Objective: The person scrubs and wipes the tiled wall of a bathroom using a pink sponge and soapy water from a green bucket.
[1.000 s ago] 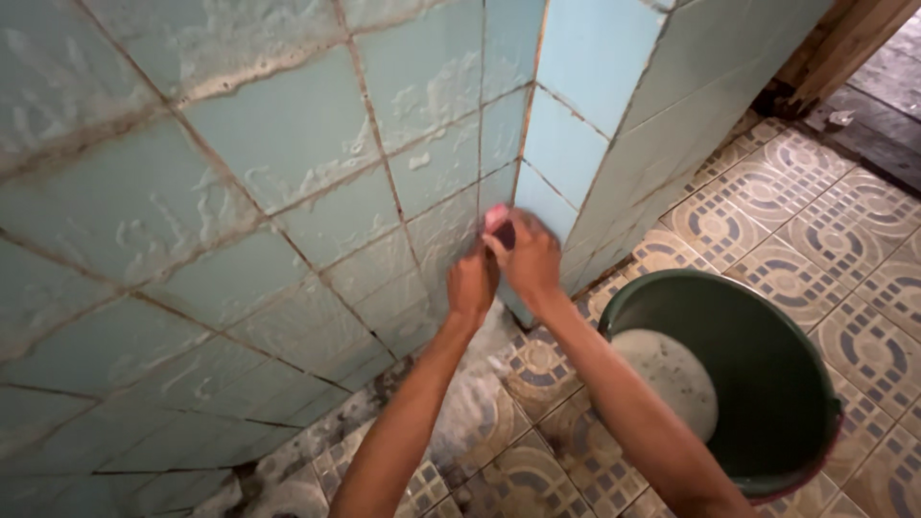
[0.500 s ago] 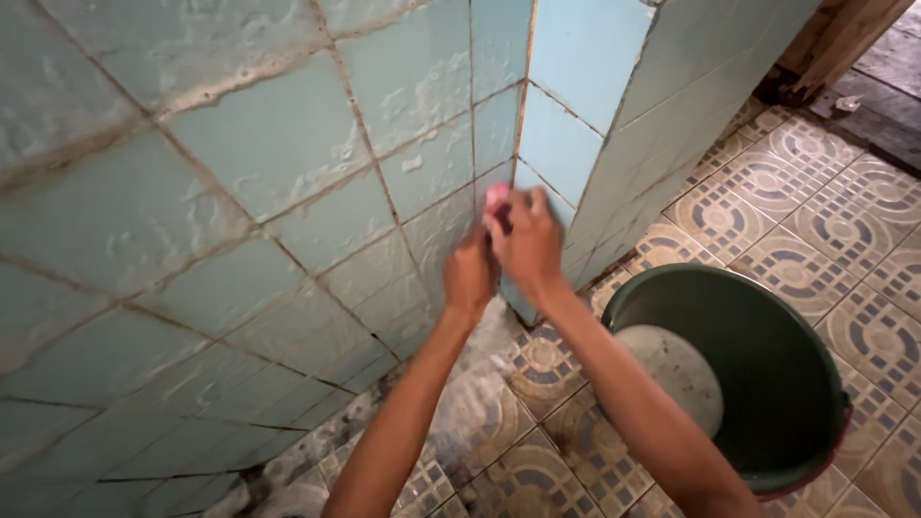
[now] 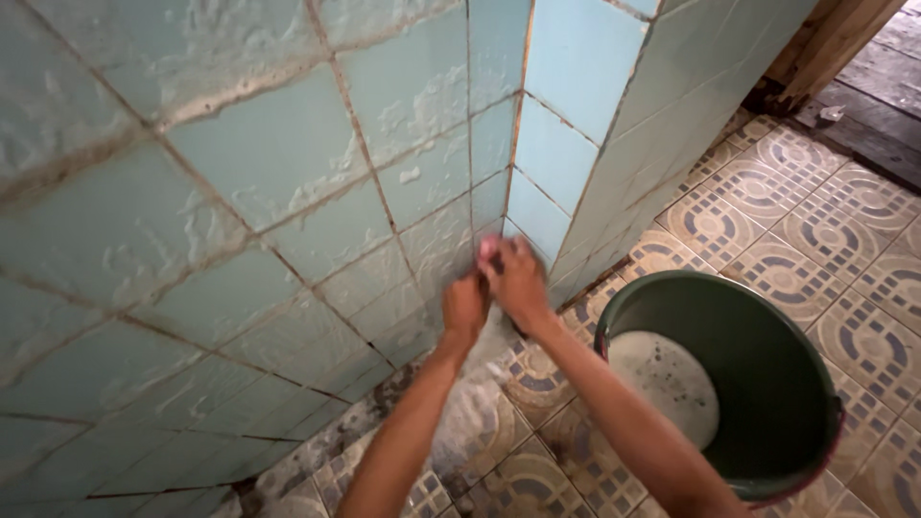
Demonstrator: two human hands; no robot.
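Fingers of the right hand [image 3: 518, 281] were curled tight round one small pink scrubbing pad [image 3: 488, 247], only its top edge showing above the knuckles. The pad was pressed against the low outer corner of the tiled wall [image 3: 288, 173], where two faces of pale blue-green tile met. The left hand [image 3: 464, 309] sat just beside and below, touching the right, fingers bent inward; whether it gripped anything could not be told.

Count: two hands, one pad, one bucket. White soapy smears covered the left wall face; grout lines were dark.

One dark green bucket [image 3: 767, 384] stood on the patterned floor [image 3: 825, 221] just right of the right forearm, with pale cloudy water in its bottom. Foam lay on the floor at the wall's foot.
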